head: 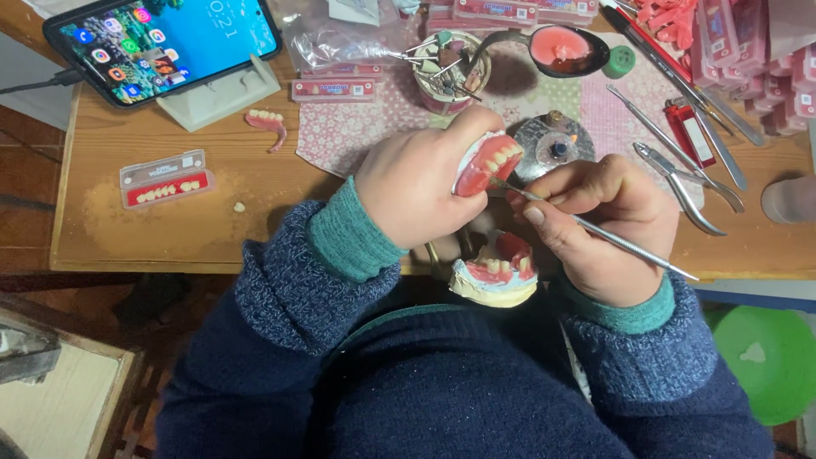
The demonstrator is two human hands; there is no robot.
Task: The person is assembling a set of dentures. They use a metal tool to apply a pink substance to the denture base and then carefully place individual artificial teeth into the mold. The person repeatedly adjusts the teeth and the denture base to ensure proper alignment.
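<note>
My left hand (421, 191) grips a pink wax denture with a row of white teeth (489, 161), held up over the table's front edge. My right hand (599, 225) holds a thin metal carving tool (629, 246) like a pen; its tip touches the denture's lower edge. Below both hands, near my lap, a second denture sits on a pale plaster model (497, 276). Both sleeves are dark blue knit with green cuffs.
On the wooden table (170, 229): a phone on a white stand (161, 38), a card of false teeth (166, 180), a loose partial denture (268, 123), a cup of burs (446, 72), a spoon of pink wax (565, 49), pliers (684, 183), red lighter (687, 132). Green basin (765, 357) lower right.
</note>
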